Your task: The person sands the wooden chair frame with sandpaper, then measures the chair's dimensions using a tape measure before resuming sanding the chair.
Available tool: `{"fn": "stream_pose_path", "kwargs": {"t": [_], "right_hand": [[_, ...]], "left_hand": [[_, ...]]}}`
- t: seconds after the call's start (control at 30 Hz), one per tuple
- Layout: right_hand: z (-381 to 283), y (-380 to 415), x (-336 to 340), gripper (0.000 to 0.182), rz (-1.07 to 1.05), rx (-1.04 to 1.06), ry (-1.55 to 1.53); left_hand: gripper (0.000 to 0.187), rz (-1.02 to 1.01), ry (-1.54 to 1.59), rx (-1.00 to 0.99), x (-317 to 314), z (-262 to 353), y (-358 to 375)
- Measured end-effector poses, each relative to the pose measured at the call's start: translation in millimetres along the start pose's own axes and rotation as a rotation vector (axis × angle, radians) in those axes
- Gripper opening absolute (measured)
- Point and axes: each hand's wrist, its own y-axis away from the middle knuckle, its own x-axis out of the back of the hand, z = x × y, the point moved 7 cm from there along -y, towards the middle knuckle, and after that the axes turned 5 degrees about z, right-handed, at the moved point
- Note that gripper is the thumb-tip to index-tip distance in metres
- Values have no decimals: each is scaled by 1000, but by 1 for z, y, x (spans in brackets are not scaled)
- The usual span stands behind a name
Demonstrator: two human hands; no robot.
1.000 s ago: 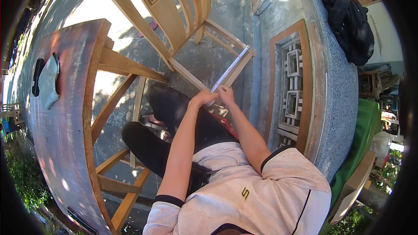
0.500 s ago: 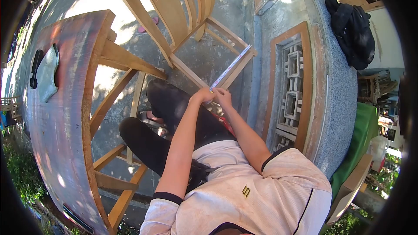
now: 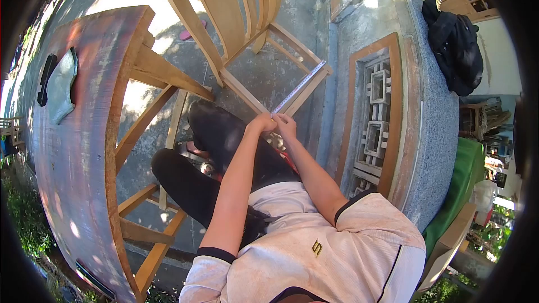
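Observation:
A wooden chair frame point(image 3: 245, 95) with an open seat stands in front of my knees. Along its right-hand seat rail runs the extended white blade of a tape measure point(image 3: 300, 86), its far end at the rail's corner. My left hand point(image 3: 261, 123) is closed around the near end of the tape, at the frame's nearest corner. Right beside it, my right hand point(image 3: 286, 125) pinches the same end with bent fingers. The two hands nearly meet, and the tape's case is hidden by them.
On my left a thick wooden table point(image 3: 84, 134) carries a grey cloth-like piece point(image 3: 63, 90) and a black tool point(image 3: 46, 80). To my right runs a low wall with a framed lattice opening point(image 3: 377, 112); a black garment point(image 3: 455, 45) lies on its stone top.
My view has shifted slightly. The tape lies a little closer along the rail; both hands stay at its near end.

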Motion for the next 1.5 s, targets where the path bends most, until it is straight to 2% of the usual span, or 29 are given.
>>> {"fn": "stream_pose_path", "kwargs": {"t": [0.1,0.3,0.7,1.0,1.2,1.5], "right_hand": [[7,-3,-3,29,-7,-32,-58],[13,-10,-6,27,-20,-100,-72],[9,-8,-8,23,-90,-171,-166],[15,-14,-7,26,-175,-147,-143],[6,-11,-3,25,-216,-149,-92],[-2,-7,-1,24,-229,-149,-74]], "left_hand": [[51,-86,-13,62,11,15,20],[52,-141,-20,57,10,23,29],[53,-77,10,94,11,23,32],[54,103,-1,-20,-4,9,11],[49,-4,0,86,3,17,24],[52,79,19,-3,-7,6,8]]}}
